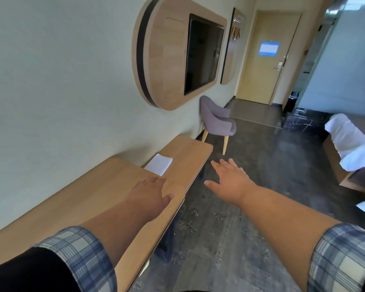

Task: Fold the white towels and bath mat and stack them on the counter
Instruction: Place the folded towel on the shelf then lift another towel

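A folded white towel (159,164) lies flat on the lower wooden counter (188,157), close to the wall. My left hand (151,191) hovers over the counter's front part, just short of the towel, fingers apart and holding nothing. My right hand (228,178) is stretched out over the dark floor to the right of the counter edge, fingers spread and empty. A crumpled white cloth (349,142) lies on the wooden bed end at the far right.
A higher wooden desk (76,199) runs along the wall on the left. A purple chair (216,122) stands past the counter. A wall-mounted TV panel (177,53) hangs above. Dark floor (251,207) leads to a door (268,57) at the back.
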